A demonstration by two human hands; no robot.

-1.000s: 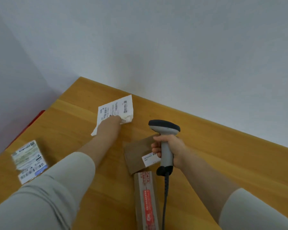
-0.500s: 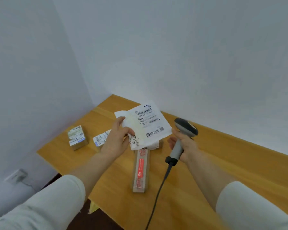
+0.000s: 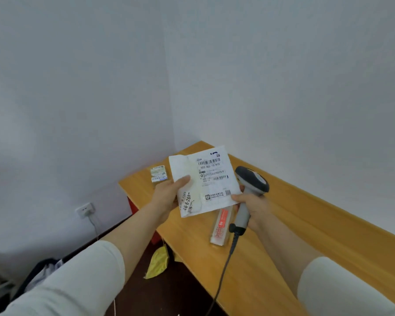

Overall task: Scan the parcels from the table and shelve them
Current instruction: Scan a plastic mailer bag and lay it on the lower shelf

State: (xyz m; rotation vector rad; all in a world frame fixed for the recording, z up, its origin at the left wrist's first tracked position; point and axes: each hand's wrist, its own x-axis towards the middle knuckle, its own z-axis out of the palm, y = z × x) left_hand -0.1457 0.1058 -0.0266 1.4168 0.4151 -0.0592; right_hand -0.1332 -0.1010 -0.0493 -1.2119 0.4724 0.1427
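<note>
Both hands grip: our left hand (image 3: pixel 167 195) pinches the crinkly white mailer (image 3: pixel 211 179) by its left edge, label-up above the table (image 3: pixel 306 224); our right hand (image 3: pixel 253 205) wraps the grey plastic scanner (image 3: pixel 252 181), thumb at the mailer's lower corner. Smooth orange wood meets white walls (image 3: pixel 283 87). Half a second ago the right hand stood apart from the mailer.

Light: soft, even, moderately bright. Wall (image 3: pixel 283 76) pale grey, dimmer toward 9 o'clock. Floor (image 3: pixel 180 293) at 6 o'clock dark, in shadow. Parcel (image 3: pixel 211 176) print: large digits sharp, small lines soft. Wide-angle stretch at edges; sleeve (image 3: pixel 78 281) at 7 o'clock swollen, slightly blurred.
</note>
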